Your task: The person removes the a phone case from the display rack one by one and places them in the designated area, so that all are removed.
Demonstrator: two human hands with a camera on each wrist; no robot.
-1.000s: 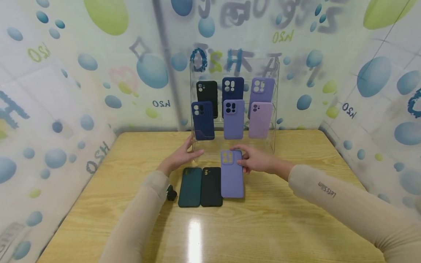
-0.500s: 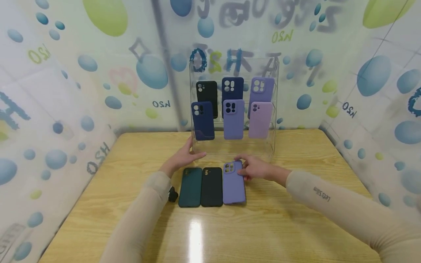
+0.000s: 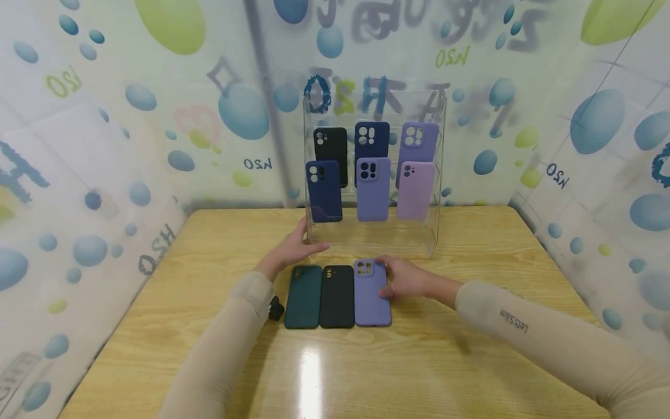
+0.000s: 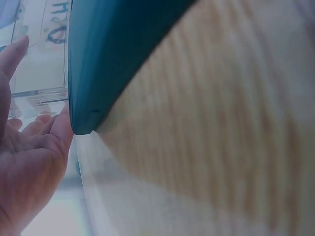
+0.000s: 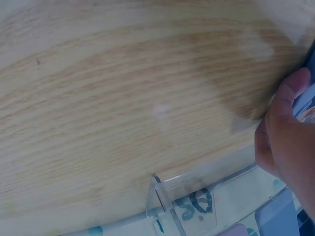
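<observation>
Three phone cases lie side by side on the table: a teal phone case (image 3: 303,299), a black phone case (image 3: 337,299) and a purple phone case (image 3: 373,302). My right hand (image 3: 405,278) holds the purple one at its upper right, thumb at the side edge and fingers at the top corner. My left hand (image 3: 289,251) rests at the lower left corner of a clear display rack (image 3: 374,237), thumb stretched out and nothing gripped. In the left wrist view the teal case hides part of the rack; the right wrist view shows my thumb against the purple case's edge.
Two rows of cases stand in the rack, among them a navy case (image 3: 324,195), a purple case (image 3: 373,195) and a pink case (image 3: 415,192). Patterned walls border the wooden table (image 3: 445,361) at the back and sides.
My right hand has brought the purple case down towards me, and it now lies flat in line with the black one. My left hand has stayed by the rack.
</observation>
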